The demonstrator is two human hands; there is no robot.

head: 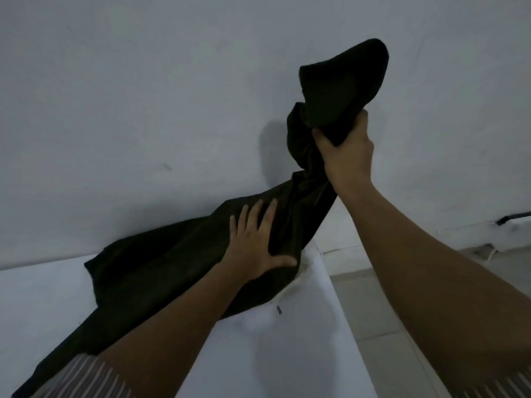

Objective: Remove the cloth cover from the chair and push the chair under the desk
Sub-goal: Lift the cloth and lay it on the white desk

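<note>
My right hand [346, 150] is clenched around a bunched end of the dark cloth cover [178, 262], lifted high by the wall, while my left hand [255, 248] lies flat and spread, pressing its lower part onto the white surface [301, 340]. To do this well, I judge I should gather the loose tail before setting it down; the chair is not in view.

A dark cloth cover [184, 271] hides much of the white tabletop [301, 340] near its far edge, and its lower end runs out of the picture at the bottom left corner. The right hand's [344, 150] fingertips are buried in the bunched fabric. The left hand's [258, 245] palm is pressed out of sight against the cloth. Both forearms are cut off by the bottom edge. A dark object [514, 217] at the right edge is too small to identify.
</note>
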